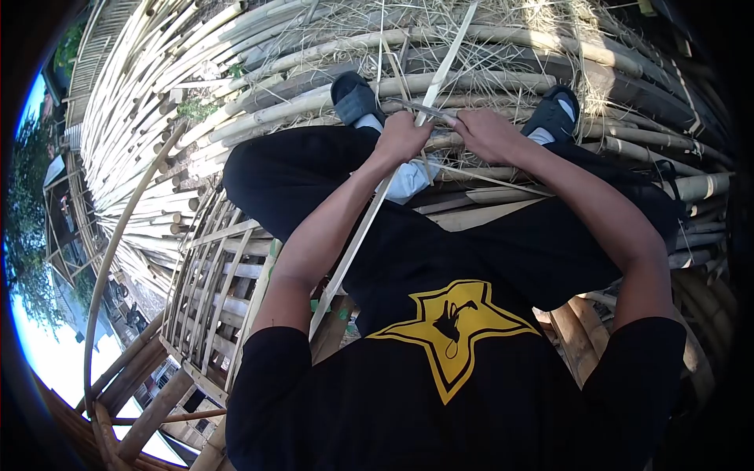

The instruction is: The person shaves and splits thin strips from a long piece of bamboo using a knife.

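Between my knees, my left hand (404,137) is closed round a long, pale bamboo strip (363,228). The strip runs from beside my left forearm up to the top of the view. In my right hand (487,135) is a knife (428,109), its thin blade pointing left and crossing the strip just above my left hand. The fingers of the right hand are wrapped round the handle, which is mostly hidden. A whitish cloth (408,182) lies just below my left hand.
Bamboo poles (314,106) lie under and around my sandalled feet, with thin shavings (503,59) scattered over them. A slatted bamboo frame (216,294) stands at the left, near a curved pole (118,228). Another thin strip (491,179) slants below my right hand.
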The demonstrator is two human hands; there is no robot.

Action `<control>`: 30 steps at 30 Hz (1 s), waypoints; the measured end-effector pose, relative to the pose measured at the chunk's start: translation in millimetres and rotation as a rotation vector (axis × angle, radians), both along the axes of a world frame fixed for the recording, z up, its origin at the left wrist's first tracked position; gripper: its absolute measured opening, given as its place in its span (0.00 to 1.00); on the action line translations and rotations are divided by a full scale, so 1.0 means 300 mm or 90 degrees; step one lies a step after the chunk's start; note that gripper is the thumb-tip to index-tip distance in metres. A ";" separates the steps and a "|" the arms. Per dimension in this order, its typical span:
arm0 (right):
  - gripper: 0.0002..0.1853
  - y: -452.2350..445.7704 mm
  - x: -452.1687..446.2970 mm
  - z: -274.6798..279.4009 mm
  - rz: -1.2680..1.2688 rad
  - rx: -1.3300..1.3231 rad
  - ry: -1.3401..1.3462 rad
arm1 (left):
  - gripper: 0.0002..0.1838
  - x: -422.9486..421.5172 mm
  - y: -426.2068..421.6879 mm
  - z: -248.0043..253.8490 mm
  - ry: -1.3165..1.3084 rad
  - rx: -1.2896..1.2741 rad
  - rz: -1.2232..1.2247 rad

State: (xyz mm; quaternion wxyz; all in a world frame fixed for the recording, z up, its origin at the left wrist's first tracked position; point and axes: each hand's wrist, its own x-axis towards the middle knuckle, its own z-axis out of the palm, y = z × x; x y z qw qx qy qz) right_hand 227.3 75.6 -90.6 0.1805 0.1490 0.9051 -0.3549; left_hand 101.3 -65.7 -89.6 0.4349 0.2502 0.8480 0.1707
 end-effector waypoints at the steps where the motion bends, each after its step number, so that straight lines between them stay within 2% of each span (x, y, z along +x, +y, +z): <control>1: 0.22 -0.003 0.001 0.001 0.006 0.001 0.004 | 0.22 0.003 -0.005 -0.018 -0.002 0.000 -0.003; 5: 0.25 0.015 -0.003 0.014 0.021 -0.041 -0.019 | 0.23 0.006 -0.016 -0.057 0.067 0.071 -0.006; 10: 0.22 0.050 0.013 -0.016 0.032 0.035 0.029 | 0.20 0.022 -0.013 -0.031 0.093 0.060 0.007; 12: 0.21 0.063 0.015 -0.050 0.036 0.061 0.040 | 0.20 0.027 -0.020 -0.015 0.121 0.073 -0.040; 16: 0.20 0.138 0.017 -0.086 0.025 0.102 -0.004 | 0.20 0.036 -0.029 -0.008 0.068 0.094 -0.036; 20: 0.19 0.183 0.025 -0.124 0.023 0.156 0.055 | 0.18 0.040 -0.008 0.022 0.028 0.036 -0.031; 22: 0.19 0.206 0.014 -0.112 0.034 0.153 -0.004 | 0.18 0.046 -0.008 0.034 0.027 0.035 -0.028; 25: 0.20 0.231 -0.002 -0.088 0.014 0.202 0.046 | 0.18 0.041 0.000 0.039 0.096 0.089 -0.043; 27: 0.24 0.222 -0.024 -0.081 0.047 0.137 -0.016 | 0.20 0.018 0.003 0.057 -0.010 0.030 -0.031; 30: 0.30 0.201 -0.044 -0.104 0.001 0.100 -0.013 | 0.21 -0.006 -0.014 -0.018 -0.039 0.043 -0.009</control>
